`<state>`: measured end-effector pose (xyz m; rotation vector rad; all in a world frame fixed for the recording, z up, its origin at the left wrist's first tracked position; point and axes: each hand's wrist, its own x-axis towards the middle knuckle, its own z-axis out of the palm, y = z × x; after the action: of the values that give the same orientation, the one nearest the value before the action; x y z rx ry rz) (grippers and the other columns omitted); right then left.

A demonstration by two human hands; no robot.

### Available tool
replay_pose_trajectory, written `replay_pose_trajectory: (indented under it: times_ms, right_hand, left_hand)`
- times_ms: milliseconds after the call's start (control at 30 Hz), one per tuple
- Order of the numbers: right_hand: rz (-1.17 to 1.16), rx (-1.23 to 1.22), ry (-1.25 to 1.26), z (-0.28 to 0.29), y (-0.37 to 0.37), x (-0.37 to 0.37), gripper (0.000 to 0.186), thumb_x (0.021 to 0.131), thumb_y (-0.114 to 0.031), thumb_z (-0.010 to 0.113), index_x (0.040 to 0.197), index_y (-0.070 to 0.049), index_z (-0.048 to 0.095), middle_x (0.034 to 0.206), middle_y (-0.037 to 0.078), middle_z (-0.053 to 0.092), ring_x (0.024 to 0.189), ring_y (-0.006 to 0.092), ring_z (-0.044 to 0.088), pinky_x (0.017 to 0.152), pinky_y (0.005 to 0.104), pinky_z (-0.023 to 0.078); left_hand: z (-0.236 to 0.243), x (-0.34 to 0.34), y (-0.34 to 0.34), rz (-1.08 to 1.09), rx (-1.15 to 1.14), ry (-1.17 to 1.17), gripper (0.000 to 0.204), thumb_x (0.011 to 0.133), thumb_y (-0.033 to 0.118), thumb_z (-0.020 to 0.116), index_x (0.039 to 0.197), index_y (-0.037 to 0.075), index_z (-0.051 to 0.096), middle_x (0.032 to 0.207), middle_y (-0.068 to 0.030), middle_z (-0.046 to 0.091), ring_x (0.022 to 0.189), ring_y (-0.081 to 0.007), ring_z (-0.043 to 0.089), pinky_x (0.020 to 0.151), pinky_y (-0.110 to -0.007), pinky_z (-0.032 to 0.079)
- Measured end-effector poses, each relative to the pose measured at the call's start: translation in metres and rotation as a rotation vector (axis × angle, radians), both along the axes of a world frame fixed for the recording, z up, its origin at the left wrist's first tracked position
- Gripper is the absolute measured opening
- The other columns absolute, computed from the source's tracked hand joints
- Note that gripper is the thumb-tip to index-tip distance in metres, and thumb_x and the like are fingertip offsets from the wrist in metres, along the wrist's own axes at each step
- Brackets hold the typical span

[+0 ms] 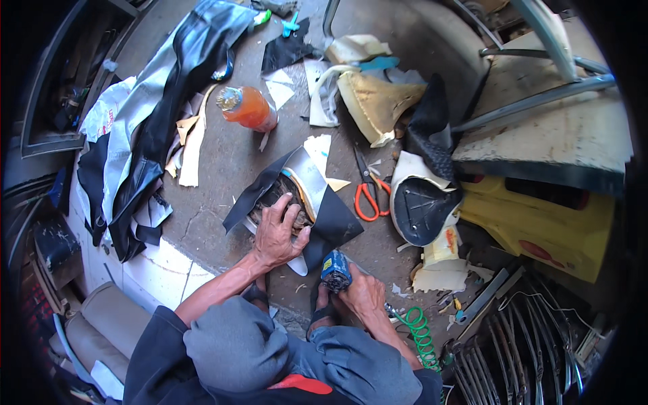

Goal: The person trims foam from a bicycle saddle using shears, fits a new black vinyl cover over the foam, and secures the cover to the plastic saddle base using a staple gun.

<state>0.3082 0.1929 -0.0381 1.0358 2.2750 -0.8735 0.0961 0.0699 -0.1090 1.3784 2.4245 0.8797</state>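
Observation:
My left hand [280,239] has bent fingers gripping a seat piece [300,196] with a dark, rough inside, a silvery band and black covering material [337,223] around it, lying on the floor between my feet. My right hand [358,293] is closed on a blue air tool [335,270], held just right of and below the seat piece. A green coiled hose [420,331] runs beside that hand. Orange-handled scissors [366,199] lie open to the right of the seat piece.
Black and silver sheeting [145,155] lies left, beside an orange bottle [250,108]. Foam and cut scraps [371,101] lie ahead. At right are a padded seat [422,209], metal-legged furniture [540,135], a yellow panel [553,229] and metal frames [513,344]. Grey cushions [111,317] sit lower left.

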Motion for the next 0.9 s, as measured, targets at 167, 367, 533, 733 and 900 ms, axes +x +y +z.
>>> replay_pose_trajectory:
  times_ms: [167, 367, 533, 733, 900]
  right_hand:
    - [-0.039, -0.046, 0.075, 0.017, -0.001, 0.012, 0.051, 0.071, -0.015, 0.068, 0.122, -0.012, 0.063, 0.085, 0.026, 0.069, 0.083, 0.0463, 0.068, 0.075, 0.0544, 0.055]
    - [-0.239, 0.071, 0.114, 0.007, -0.022, 0.081, 0.045, 0.07, -0.014, 0.067, 0.115, -0.011, 0.066, 0.083, 0.026, 0.068, 0.081, 0.0465, 0.067, 0.071, 0.054, 0.053]
    - [-0.258, 0.316, 0.068, -0.004, -0.047, 0.147, 0.059, 0.07, -0.009, 0.067, 0.128, -0.006, 0.061, 0.096, 0.026, 0.069, 0.089, 0.046, 0.067, 0.078, 0.0531, 0.052]
    - [-0.256, 0.384, -0.037, -0.031, -0.07, 0.211, 0.08, 0.071, -0.008, 0.075, 0.144, -0.001, 0.042, 0.104, 0.026, 0.061, 0.097, 0.045, 0.059, 0.085, 0.0529, 0.047]
    - [-0.151, 0.246, -0.183, -0.001, -0.04, 0.171, 0.063, 0.081, -0.022, 0.075, 0.135, -0.001, 0.053, 0.113, 0.026, 0.063, 0.107, 0.0427, 0.061, 0.093, 0.0489, 0.049]
  left_hand:
    - [-0.003, -0.009, -0.002, -0.048, 0.075, 0.014, 0.054, 0.084, 0.031, 0.071, 0.123, -0.001, 0.053, 0.131, -0.0232, 0.046, 0.106, -0.0408, 0.054, 0.092, -0.048, 0.047]
    - [-0.009, -0.012, -0.002, 0.009, 0.074, -0.051, 0.053, 0.084, 0.032, 0.07, 0.118, -0.005, 0.054, 0.125, -0.0238, 0.047, 0.112, -0.0421, 0.054, 0.097, -0.048, 0.047]
    - [-0.014, -0.016, 0.005, 0.002, 0.061, -0.13, 0.049, 0.087, 0.034, 0.068, 0.115, -0.004, 0.055, 0.124, -0.0234, 0.048, 0.106, -0.0416, 0.059, 0.093, -0.047, 0.05]
    - [-0.005, -0.021, 0.011, 0.073, 0.092, -0.202, 0.037, 0.094, 0.032, 0.063, 0.105, -0.003, 0.058, 0.112, -0.0204, 0.054, 0.093, -0.0401, 0.063, 0.083, -0.046, 0.052]
    - [0.046, -0.027, 0.017, 0.3, 0.234, -0.425, 0.037, 0.101, 0.03, 0.054, 0.091, -0.005, 0.063, 0.089, -0.0196, 0.059, 0.082, -0.035, 0.062, 0.073, -0.042, 0.049]
